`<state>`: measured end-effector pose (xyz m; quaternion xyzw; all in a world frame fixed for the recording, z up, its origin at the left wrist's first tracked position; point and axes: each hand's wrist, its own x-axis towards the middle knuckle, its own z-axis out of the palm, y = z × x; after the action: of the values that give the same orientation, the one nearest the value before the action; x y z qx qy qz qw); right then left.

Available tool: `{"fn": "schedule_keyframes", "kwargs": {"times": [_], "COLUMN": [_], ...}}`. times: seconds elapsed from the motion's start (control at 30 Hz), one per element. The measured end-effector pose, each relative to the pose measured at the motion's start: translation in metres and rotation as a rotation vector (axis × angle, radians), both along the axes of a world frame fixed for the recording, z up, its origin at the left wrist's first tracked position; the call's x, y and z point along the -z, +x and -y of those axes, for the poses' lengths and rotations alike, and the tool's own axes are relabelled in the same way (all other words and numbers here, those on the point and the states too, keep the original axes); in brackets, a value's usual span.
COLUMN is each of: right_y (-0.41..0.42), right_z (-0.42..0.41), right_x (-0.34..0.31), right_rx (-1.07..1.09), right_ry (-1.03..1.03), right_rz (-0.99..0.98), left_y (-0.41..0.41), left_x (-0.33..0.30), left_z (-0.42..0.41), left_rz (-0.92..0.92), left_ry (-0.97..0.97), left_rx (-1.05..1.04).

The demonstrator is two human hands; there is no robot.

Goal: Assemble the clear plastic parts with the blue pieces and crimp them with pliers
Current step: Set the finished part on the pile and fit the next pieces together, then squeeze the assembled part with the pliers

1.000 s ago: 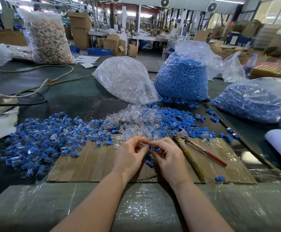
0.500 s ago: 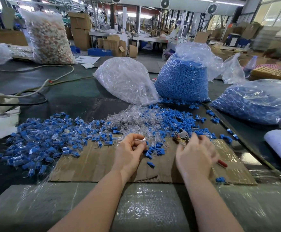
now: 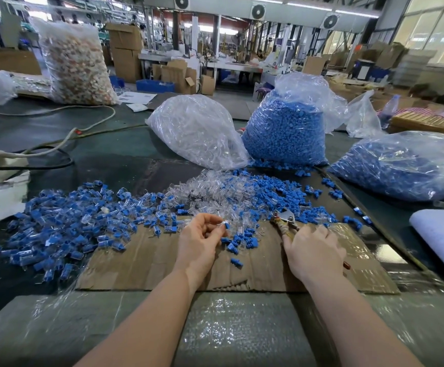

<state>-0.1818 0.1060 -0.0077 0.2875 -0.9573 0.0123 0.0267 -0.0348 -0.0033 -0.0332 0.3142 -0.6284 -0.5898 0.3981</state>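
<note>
Fingers (image 3: 222,225) of the left hand (image 3: 198,246) pinch a small clear plastic part with a blue piece pushed in (image 3: 225,224), just above the brown cardboard sheet (image 3: 141,258). A second ago both hands met over it; now the right hand (image 3: 313,251) has moved off and lies on the taped-handle pliers (image 3: 284,221), grip unclear, so crimping probably comes next.

We see pliers (image 3: 284,219) on the cardboard (image 3: 147,263), right of the loose parts pile (image 3: 215,192); three bags (image 3: 199,131) lie behind on the tabletop (image 3: 104,160).
</note>
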Motion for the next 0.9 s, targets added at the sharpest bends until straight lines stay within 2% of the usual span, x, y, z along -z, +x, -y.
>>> {"fn": "schedule_keyframes", "kwargs": {"times": [0.17,0.37,0.47,0.53,0.57,0.63,0.7,0.77,0.9], "right_y": [0.003,0.009,0.004,0.002,0.004,0.011,0.021,0.029,0.038], "right_z": [-0.003,-0.002,-0.006,-0.007,-0.006,-0.004,-0.003,-0.003,0.001], "right_x": [0.007,0.010,0.003,-0.006,-0.011,-0.023,-0.034,-0.039,-0.044], "right_rx": [0.018,-0.027,-0.082,-0.205,-0.268,-0.360,-0.401,-0.432,-0.432], "right_ry": [0.001,0.020,-0.065,-0.153,-0.216,-0.362,-0.425,-0.399,-0.387], "right_rz": [0.056,-0.081,-0.090,-0.060,0.028,0.346,0.640,0.764,0.887], "left_y": [-0.001,0.000,0.001,0.000,-0.001,-0.002,-0.005,-0.007,-0.012], "left_x": [0.001,-0.001,-0.001,-0.002,-0.003,-0.006,-0.010,-0.014,-0.021], "left_z": [0.000,-0.001,0.000,0.001,0.002,0.004,0.007,0.009,0.015], "left_rz": [0.018,0.004,0.008,0.004,-0.007,-0.041,-0.079,-0.096,-0.109], "left_ry": [-0.030,0.006,0.025,0.057,0.098,0.198,0.259,0.270,0.260], "left_rx": [-0.004,-0.004,-0.003,0.000,0.003,0.015,0.013,-0.011,-0.054]}}
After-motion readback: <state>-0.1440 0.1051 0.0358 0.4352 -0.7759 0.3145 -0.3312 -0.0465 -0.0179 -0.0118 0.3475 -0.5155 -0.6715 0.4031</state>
